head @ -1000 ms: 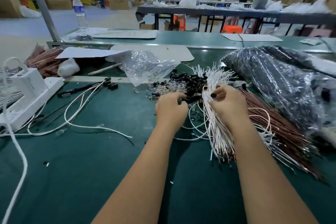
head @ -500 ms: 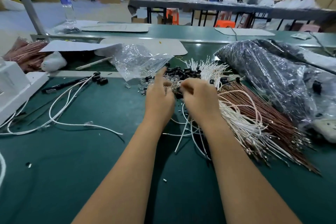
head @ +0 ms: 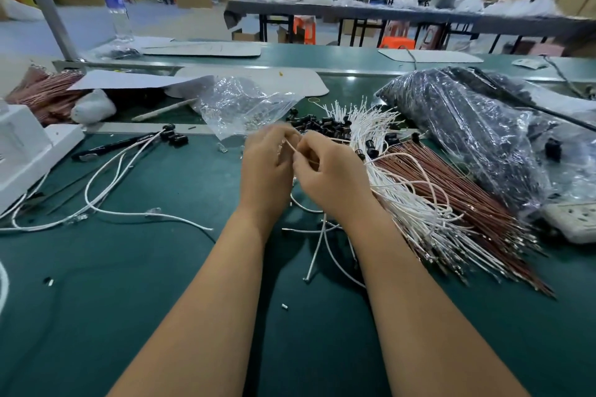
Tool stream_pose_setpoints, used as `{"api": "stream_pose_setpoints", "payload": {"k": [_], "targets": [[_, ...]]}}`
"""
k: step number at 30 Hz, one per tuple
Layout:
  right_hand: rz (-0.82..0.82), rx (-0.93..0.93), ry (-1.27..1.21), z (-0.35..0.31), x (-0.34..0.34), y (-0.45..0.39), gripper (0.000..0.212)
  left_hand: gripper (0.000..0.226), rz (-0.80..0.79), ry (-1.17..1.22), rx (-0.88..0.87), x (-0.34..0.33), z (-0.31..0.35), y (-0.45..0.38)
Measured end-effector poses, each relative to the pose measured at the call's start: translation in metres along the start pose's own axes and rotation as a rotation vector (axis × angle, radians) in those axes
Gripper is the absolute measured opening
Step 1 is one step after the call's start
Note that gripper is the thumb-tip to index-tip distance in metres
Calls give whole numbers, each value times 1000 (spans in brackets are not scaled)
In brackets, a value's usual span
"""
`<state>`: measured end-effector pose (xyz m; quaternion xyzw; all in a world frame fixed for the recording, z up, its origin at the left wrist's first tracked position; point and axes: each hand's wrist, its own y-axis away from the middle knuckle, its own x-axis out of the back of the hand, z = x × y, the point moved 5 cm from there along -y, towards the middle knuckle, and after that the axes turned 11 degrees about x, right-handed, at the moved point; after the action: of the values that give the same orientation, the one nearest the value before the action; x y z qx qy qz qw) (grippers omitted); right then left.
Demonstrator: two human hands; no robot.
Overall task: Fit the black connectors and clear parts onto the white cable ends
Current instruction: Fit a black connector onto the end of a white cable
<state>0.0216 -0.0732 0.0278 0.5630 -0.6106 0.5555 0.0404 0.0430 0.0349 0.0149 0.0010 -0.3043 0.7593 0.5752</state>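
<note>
Both hands, left hand [head: 267, 164] and right hand [head: 329, 171], pinch 1 white cable [head: 292, 149], perhaps fitting a part; finished cables [head: 129, 155] lie left of the fingers, the unfitted bundle [head: 412, 203] right.

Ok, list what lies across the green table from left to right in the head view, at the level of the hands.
White box → finished cables with black connectors → left hand → right hand → brown wire bundle → black bag
</note>
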Motion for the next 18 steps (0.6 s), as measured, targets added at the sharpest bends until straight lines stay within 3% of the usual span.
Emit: {"api": "stream_pose_setpoints", "payload": {"k": [3,5,8,10,12,15,18], "targets": [[-53,2,42,5,2,-1,9,15,274,3,-90,18,8,5],[-72,-19,140,12,5,-1,10,15,386,-171,-132,23,8,5],[-32,-77,367,25,16,-2,19,15,262,-505,-105,12,-1,1],[16,-177,493,39,28,0,24,19,167,-591,-57,7,-9,-1],[88,-317,583,53,42,9,23,22,147,-608,-23,10,-14,-3],[159,-472,585,60,54,15,21,23,41,-422,54,13,-19,-5],[60,-399,626,51,42,9,72,22,-19,-471,1,5,-12,-2]]}}
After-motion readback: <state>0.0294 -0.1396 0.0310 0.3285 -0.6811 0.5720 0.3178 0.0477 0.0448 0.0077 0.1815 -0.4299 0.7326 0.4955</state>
